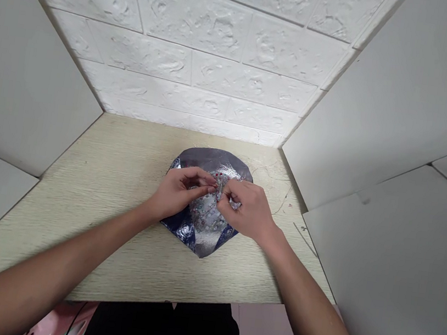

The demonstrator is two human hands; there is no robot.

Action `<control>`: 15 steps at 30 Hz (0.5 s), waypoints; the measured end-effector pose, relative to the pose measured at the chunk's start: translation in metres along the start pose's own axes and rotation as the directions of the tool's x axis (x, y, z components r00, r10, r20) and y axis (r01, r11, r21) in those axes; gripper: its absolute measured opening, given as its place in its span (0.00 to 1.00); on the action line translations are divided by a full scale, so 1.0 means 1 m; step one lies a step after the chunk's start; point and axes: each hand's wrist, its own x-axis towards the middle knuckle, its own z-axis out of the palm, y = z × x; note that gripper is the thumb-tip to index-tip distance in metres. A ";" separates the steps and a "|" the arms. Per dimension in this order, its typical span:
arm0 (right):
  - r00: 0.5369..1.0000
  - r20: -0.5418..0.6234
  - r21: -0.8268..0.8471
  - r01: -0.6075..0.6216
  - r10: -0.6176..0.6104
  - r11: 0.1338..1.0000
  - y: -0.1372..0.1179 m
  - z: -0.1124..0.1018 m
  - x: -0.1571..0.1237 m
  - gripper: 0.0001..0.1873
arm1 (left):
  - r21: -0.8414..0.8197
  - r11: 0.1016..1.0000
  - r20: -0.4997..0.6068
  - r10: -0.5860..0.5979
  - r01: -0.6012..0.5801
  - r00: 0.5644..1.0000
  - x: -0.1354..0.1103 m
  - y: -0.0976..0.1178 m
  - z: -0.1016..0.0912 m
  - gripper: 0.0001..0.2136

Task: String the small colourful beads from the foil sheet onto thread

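A shiny silver and dark blue pouch or cloth (202,245) with rose-like patterns lies spread on the table. Many small beads (208,215), mostly clear with some red, are heaped in its middle. Over the left part of the heap, my left hand (178,191) pinches thumb and forefinger together at a tiny red bead-like piece (216,186). My right hand (247,207) is a little to the right, its fingertips pinched close to the left ones. Whatever the right fingertips hold is too small to make out.
The pale wood-grain table (112,246) ends at a white brick-patterned wall (216,72). Grey panels (381,112) enclose both sides. Thin loose thread (283,202) and a thin grey strip (305,240) lie at the right. Something pink (55,324) stands below the front edge.
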 end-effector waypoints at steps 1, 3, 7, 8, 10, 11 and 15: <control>1.000 0.000 0.001 0.004 -0.004 1.000 0.000 0.000 0.000 0.08 | -0.006 1.000 0.002 0.003 -0.003 1.000 0.000 0.000 0.000 0.09; 1.000 -0.001 -0.006 0.003 -0.003 1.000 0.000 0.000 0.000 0.08 | -0.021 1.000 0.008 0.014 -0.014 1.000 0.000 -0.001 0.000 0.08; 1.000 0.013 -0.024 -0.011 0.012 1.000 0.001 0.001 0.000 0.08 | -0.011 0.999 0.016 0.049 -0.049 0.999 0.000 -0.001 0.000 0.07; 1.000 0.018 -0.028 -0.013 0.014 1.000 0.001 0.001 0.000 0.08 | -0.006 0.998 0.019 0.056 -0.056 0.998 0.000 -0.001 0.000 0.07; 1.000 0.023 -0.037 -0.015 0.016 0.999 0.001 0.001 0.000 0.08 | 0.004 0.998 0.025 0.066 -0.066 0.998 0.000 0.000 0.000 0.07; 1.000 0.025 -0.041 -0.016 0.017 0.999 0.001 0.001 0.000 0.08 | 0.011 0.997 0.028 0.073 -0.073 0.997 0.000 0.000 0.000 0.07; 0.999 0.031 -0.038 -0.025 0.026 0.999 0.000 0.001 0.000 0.07 | 0.027 0.993 0.050 0.109 -0.111 0.993 0.000 -0.002 -0.001 0.05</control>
